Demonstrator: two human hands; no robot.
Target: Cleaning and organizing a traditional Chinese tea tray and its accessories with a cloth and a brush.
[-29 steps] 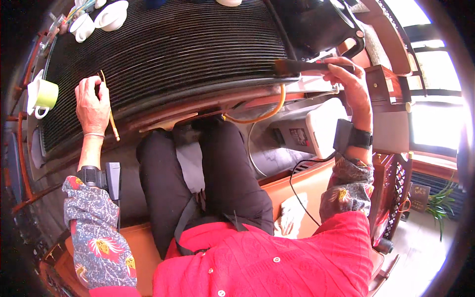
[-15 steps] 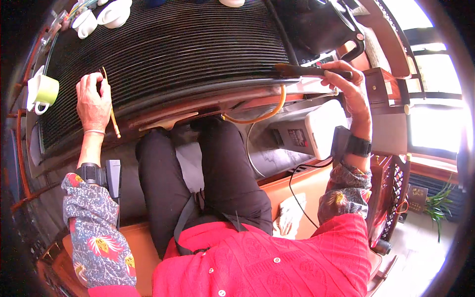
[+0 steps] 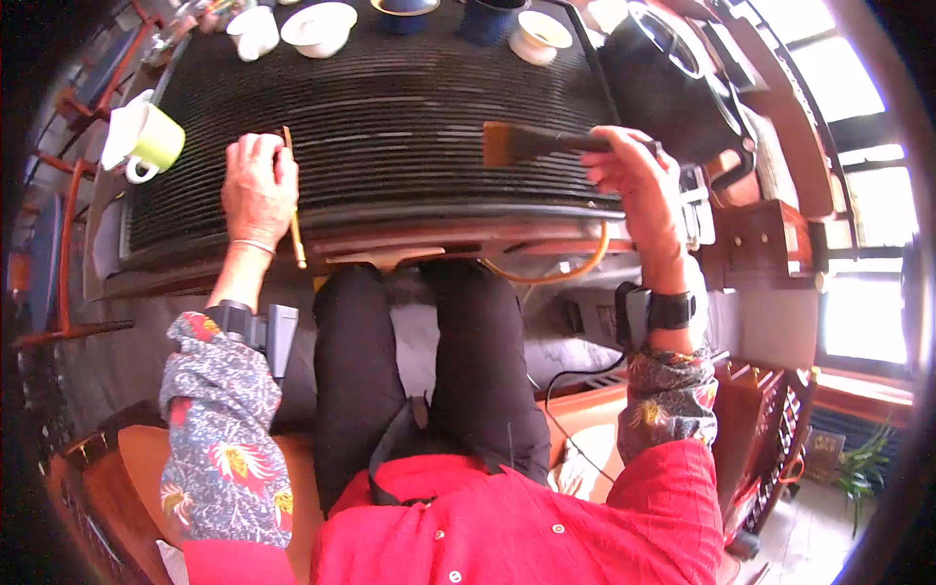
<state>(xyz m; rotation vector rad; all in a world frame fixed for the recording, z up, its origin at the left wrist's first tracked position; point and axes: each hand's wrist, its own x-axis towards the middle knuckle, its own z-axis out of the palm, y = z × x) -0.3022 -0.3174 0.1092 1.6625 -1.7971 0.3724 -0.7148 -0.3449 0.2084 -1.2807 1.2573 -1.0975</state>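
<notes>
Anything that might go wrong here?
The brush in the right hand might clip the nearest white cup on a far swing.
That hand is close to the black vessel and could bump it.
The stick at the left hand juts past the tray's front edge, so it might get knocked.

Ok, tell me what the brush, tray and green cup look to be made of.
Brush: dark, smooth-looking handle, perhaps wood; the brown, flat-cut tip looks like bristle, natural or synthetic.
Tray: black, finely ridged, with streaks of sheen; stone, wood or plastic, can't tell.
Cup: probably glazed ceramic, judging by the smooth green side and white handle, though plastic is possible.
</notes>
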